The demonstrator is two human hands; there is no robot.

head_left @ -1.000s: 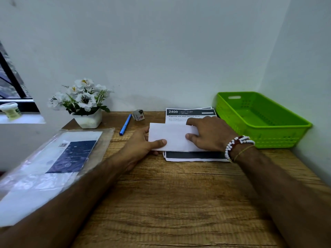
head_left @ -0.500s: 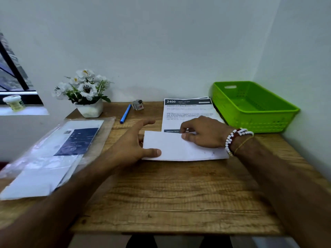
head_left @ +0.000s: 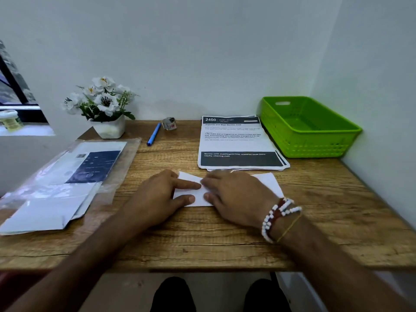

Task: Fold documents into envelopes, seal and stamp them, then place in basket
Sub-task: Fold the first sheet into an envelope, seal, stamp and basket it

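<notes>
Wooden desk (head_left: 225, 239), folded paper (head_left: 267, 182) pulled nearer (both hands pressing)

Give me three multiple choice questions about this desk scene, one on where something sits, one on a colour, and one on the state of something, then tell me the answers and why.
1. Where does the blue pen lie?
A. Inside the basket
B. Between the flower pot and the stack of printed documents
C. On the plastic packet of envelopes

2. What colour is the basket?
A. Green
B. Red
C. White

3. What is the state of the folded white paper?
A. Standing upright against the wall
B. Already in the basket
C. Flat on the table, pressed by both hands

Answers: 1 B, since the pen rests on bare wood right of the pot and left of the stack. 2 A, since its walls are bright green. 3 C, since the left hand and the right hand lie on top of it.
</notes>
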